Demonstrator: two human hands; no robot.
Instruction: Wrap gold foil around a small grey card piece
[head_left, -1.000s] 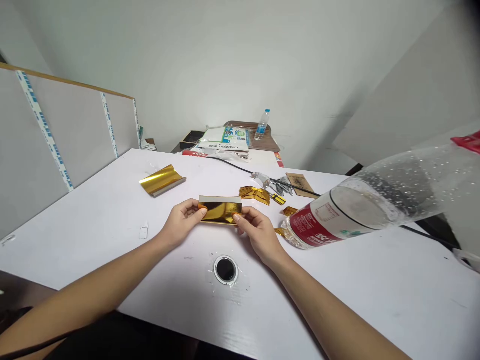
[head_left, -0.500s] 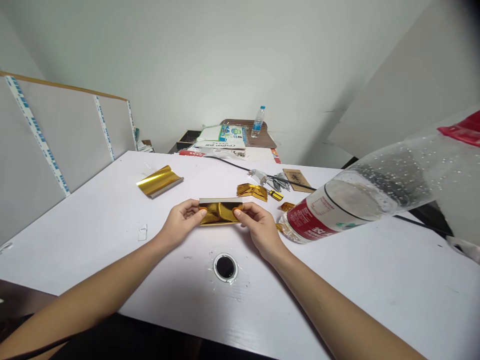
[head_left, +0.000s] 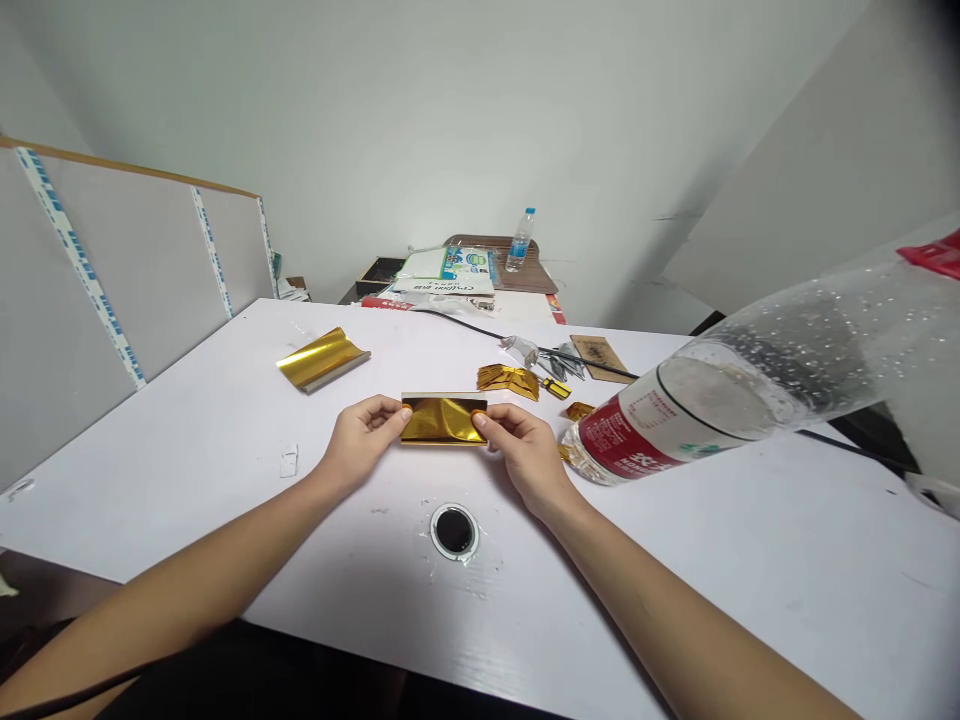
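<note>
Left hand (head_left: 364, 440): fingers pinch one end of shiny gold sheet (head_left: 444, 421)
Right hand (head_left: 529, 455): fingers pinch the other
Gold sheet: over white table (head_left: 337, 580)
Big clear plastic bottle (head_left: 637, 435): hides some black cable (head_left: 604, 368)

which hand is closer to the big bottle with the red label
Right. The right hand is just left of the big bottle, near its base, holding the right end of the gold foil; the left hand is farther off, at the foil's left end.
</note>
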